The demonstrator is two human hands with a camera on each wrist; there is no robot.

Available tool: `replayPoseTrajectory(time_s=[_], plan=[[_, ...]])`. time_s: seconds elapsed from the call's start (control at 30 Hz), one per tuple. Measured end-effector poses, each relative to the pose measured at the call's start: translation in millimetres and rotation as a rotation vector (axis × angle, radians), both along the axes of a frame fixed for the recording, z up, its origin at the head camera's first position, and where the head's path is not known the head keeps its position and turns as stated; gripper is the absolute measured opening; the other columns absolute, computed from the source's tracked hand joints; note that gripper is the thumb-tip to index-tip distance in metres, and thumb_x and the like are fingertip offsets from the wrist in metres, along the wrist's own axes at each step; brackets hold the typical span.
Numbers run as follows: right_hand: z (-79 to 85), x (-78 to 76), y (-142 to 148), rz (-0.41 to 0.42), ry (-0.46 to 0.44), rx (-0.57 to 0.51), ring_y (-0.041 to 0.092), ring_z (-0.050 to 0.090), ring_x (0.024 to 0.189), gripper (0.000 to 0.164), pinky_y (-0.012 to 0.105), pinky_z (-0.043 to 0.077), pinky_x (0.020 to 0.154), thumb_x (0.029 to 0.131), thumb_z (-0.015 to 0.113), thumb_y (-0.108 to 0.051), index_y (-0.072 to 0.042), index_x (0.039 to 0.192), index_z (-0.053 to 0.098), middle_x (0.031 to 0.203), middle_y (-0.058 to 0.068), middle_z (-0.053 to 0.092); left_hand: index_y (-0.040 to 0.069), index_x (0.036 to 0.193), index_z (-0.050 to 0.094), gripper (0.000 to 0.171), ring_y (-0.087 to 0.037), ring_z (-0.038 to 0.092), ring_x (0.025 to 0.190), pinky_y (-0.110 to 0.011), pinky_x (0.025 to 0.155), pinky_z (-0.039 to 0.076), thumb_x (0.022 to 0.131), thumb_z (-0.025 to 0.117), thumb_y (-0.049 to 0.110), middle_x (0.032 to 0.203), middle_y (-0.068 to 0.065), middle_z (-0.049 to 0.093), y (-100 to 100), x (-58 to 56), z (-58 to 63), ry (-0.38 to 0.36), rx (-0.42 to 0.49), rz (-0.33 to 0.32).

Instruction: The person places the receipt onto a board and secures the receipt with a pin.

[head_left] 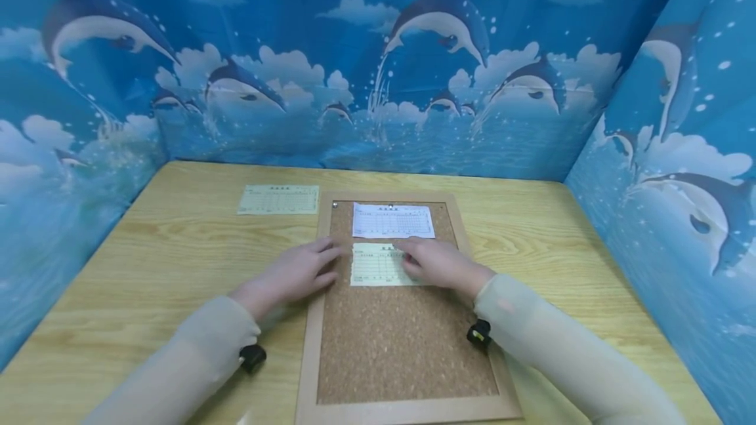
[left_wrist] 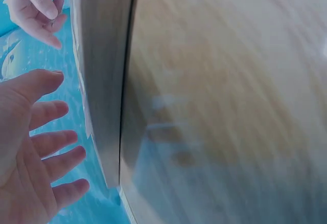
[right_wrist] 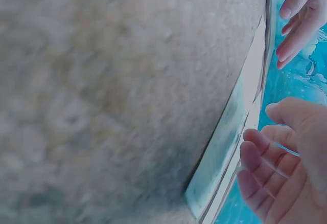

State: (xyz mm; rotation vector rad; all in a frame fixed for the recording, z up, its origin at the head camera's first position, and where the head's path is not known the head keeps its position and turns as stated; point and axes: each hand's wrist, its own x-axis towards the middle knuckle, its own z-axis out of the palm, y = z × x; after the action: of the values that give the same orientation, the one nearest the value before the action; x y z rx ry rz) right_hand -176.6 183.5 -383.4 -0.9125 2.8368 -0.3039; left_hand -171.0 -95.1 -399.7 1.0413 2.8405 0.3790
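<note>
My left hand (head_left: 301,269) rests near the left rim of a framed cork board (head_left: 401,346), its fingers spread and holding nothing in the left wrist view. A pale green printed slip (head_left: 372,266) lies on the cork, with a torn-looking upper edge. Over that slip's right part is my right hand (head_left: 434,262), fingers loosely bent and the thumb apart from them in the right wrist view. No held thing is visible there; its fingertips hide some of the slip's upper right. Just above lies a white printed slip (head_left: 392,223), with a silver pin (head_left: 390,206) at its top edge.
Another pale green slip (head_left: 279,200) lies on the wooden table (head_left: 195,241), left of the board's top. Small pins sit at the cork's upper left (head_left: 335,204) and upper right (head_left: 441,206). A blue dolphin-print curtain (head_left: 378,136) encloses the table's back and sides.
</note>
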Motion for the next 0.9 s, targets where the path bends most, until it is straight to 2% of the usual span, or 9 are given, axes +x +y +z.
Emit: replayPoseTrajectory(time_s=[0.07, 0.23, 0.47, 0.7, 0.9], plan=[[0.9, -0.7, -2.5, -0.002, -0.002, 0.005, 0.005, 0.045, 0.06, 0.041, 0.023, 0.041, 0.055, 0.095, 0.049, -0.019, -0.011, 0.135, 0.05, 0.096, -0.003, 0.062, 0.006, 0.136, 0.046, 0.053, -0.037, 0.04, 0.127, -0.048, 0.102, 0.034, 0.091, 0.059, 0.031, 0.144, -0.021, 0.035, -4.3, -0.6, 2.2, -0.007, 0.02, 0.007], [3.3, -2.2, -10.6, 0.008, 0.006, 0.002, 0.007, 0.054, 0.073, 0.037, 0.027, 0.048, 0.064, 0.095, 0.051, -0.021, -0.012, 0.131, 0.054, 0.094, -0.004, 0.061, 0.007, 0.139, 0.043, 0.054, -0.039, 0.043, 0.123, -0.051, 0.098, 0.038, 0.093, 0.057, 0.031, 0.147, -0.019, 0.031, -19.3, -3.4, 6.7, -0.054, 0.043, 0.075], [9.1, -5.9, -29.1, -0.014, -0.077, -0.042, 0.014, 0.059, 0.097, 0.037, 0.033, 0.049, 0.083, 0.096, 0.052, -0.027, -0.011, 0.129, 0.056, 0.107, 0.0, 0.062, 0.005, 0.142, 0.038, 0.055, -0.044, 0.04, 0.124, -0.057, 0.096, 0.036, 0.095, 0.054, 0.03, 0.147, -0.022, 0.027, -48.7, -11.9, 15.3, -0.101, 0.076, 0.158], [12.3, -12.3, -55.1, 0.0, -0.14, -0.114, 0.016, 0.058, 0.102, 0.039, 0.032, 0.047, 0.087, 0.097, 0.05, -0.024, -0.009, 0.132, 0.052, 0.117, 0.005, 0.061, 0.0, 0.141, 0.035, 0.055, -0.047, 0.027, 0.13, -0.058, 0.104, 0.022, 0.097, 0.048, 0.03, 0.144, -0.028, 0.028, -76.2, -24.7, 26.8, -0.159, 0.135, 0.212], [12.1, -20.2, -78.3, 0.001, -0.195, -0.152, 0.016, 0.057, 0.106, 0.04, 0.03, 0.045, 0.09, 0.097, 0.049, -0.023, -0.006, 0.133, 0.05, 0.121, 0.006, 0.06, -0.007, 0.138, 0.036, 0.053, -0.049, 0.029, 0.128, -0.058, 0.104, 0.022, 0.098, 0.048, 0.025, 0.14, -0.031, 0.033, -95.9, -35.1, 27.8, -0.187, 0.203, 0.243]])
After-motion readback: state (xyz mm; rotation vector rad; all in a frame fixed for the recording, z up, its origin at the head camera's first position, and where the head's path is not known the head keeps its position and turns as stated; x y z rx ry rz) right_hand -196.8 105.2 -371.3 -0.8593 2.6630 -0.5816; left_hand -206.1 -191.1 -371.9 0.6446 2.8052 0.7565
